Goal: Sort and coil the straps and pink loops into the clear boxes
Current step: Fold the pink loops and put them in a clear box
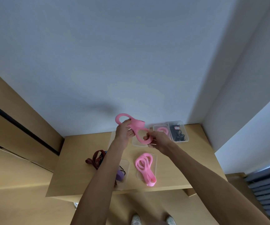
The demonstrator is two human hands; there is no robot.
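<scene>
A pink loop (135,125) hangs twisted in the air above the wooden table (75,159). My left hand (122,132) grips its upper left bend and my right hand (157,139) pinches its lower right end. Below them, several pink loops (144,168) lie piled on a clear lid or tray. At the back of the table a clear box (161,129) holds a coiled pink loop, and the clear box (178,131) beside it holds black straps. A brown strap (95,157) and a purple strap (120,175) lie to the left, partly hidden by my left forearm.
A white wall rises directly behind the table, and a wall corner juts out on the right. Wooden cabinets stand to the left. A clear box (138,142) sits under my hands. My shoes (135,219) show below the table's front edge.
</scene>
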